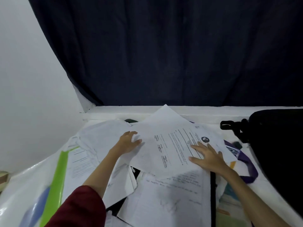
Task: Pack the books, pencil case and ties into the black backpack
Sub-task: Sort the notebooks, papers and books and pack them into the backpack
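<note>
A printed white sheet point(170, 145) lies on top of a heap of loose papers point(172, 199) in the middle of the white surface. My left hand point(129, 142) grips the sheet's left edge, thumb over the paper. My right hand point(207, 157) rests flat on the sheet's right part, fingers spread. The black backpack point(277, 145) stands at the right edge, its buckle strap point(229, 125) pointing left. A purple strap-like item point(247, 164) and a clear-topped purple case point(233, 150) poke out between the papers and the backpack. A colourful book cover point(229, 202) shows at the lower right under the papers.
A green-edged folder point(57, 182) and more papers point(101, 138) lie to the left. A dark curtain point(164, 51) hangs behind the surface, with a white wall point(24, 79) on the left. A dark object point(131, 120) peeks out behind the papers.
</note>
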